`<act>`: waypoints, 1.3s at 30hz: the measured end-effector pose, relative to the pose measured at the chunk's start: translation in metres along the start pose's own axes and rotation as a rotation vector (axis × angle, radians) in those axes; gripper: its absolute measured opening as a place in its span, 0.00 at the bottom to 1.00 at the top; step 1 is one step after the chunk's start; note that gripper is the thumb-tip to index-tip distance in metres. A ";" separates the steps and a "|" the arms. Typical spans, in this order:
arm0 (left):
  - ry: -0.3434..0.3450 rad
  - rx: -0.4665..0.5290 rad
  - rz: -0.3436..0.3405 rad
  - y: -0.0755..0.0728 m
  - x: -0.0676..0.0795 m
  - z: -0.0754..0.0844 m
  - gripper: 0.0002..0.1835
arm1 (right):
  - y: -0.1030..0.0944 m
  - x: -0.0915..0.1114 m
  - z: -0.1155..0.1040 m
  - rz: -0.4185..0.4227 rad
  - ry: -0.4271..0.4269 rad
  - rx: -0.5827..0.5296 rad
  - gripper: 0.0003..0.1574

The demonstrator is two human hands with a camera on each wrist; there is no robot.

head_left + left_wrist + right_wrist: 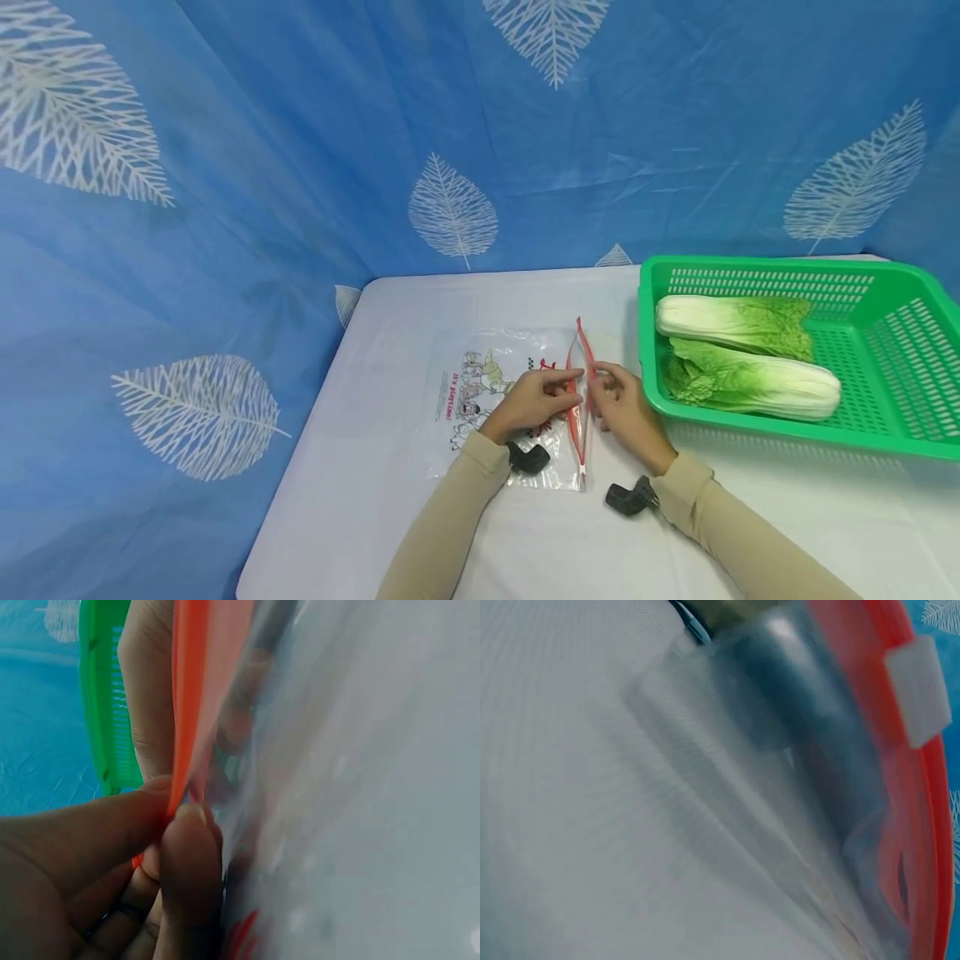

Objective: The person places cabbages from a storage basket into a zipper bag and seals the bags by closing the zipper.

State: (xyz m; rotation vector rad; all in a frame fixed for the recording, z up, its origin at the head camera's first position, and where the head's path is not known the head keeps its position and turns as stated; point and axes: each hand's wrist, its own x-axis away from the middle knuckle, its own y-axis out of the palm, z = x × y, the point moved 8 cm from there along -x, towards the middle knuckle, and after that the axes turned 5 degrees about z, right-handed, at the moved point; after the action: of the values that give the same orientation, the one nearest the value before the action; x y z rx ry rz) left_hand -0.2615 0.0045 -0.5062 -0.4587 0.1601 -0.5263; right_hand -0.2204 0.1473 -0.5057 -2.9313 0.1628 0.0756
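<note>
A clear plastic slider bag with cartoon animals and red lettering lies on the table. Its red zip strip runs along the right side, the two edges parted in the middle. My left hand pinches the left edge between thumb and finger, as the left wrist view shows close up. From the other side my right hand grips the opposite edge with bent fingers; the bag's film partly covers its fingertips in the left wrist view. A white slider sits at the near end of the strip.
A green plastic basket stands right of my right hand, holding two napa cabbages, one behind and one in front. The white table meets a blue leaf-patterned curtain at the back and left.
</note>
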 end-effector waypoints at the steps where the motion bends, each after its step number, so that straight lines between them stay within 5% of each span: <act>1: 0.005 0.016 0.005 0.000 0.000 0.000 0.23 | 0.000 0.000 0.001 -0.001 0.003 -0.004 0.26; 5: 0.034 0.069 0.064 -0.003 0.001 0.003 0.21 | 0.003 0.001 0.004 -0.054 -0.018 -0.035 0.27; 11: 0.110 0.056 0.157 -0.013 0.002 0.027 0.25 | 0.000 0.003 0.001 -0.107 -0.066 -0.033 0.30; 23: 0.250 0.122 -0.010 -0.051 0.015 0.067 0.22 | 0.000 0.003 0.001 -0.117 -0.041 -0.021 0.33; 34: 0.284 0.097 0.101 -0.089 0.041 0.109 0.23 | -0.001 0.005 -0.001 -0.101 -0.064 -0.045 0.31; 39: 0.276 0.097 0.060 -0.096 0.042 0.103 0.19 | 0.000 0.005 -0.004 -0.117 -0.076 -0.104 0.31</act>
State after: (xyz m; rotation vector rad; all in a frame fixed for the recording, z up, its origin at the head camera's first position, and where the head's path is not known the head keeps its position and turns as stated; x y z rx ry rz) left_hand -0.2416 -0.0515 -0.3716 -0.2839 0.4103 -0.5349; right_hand -0.2150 0.1460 -0.5020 -3.0283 -0.0245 0.1831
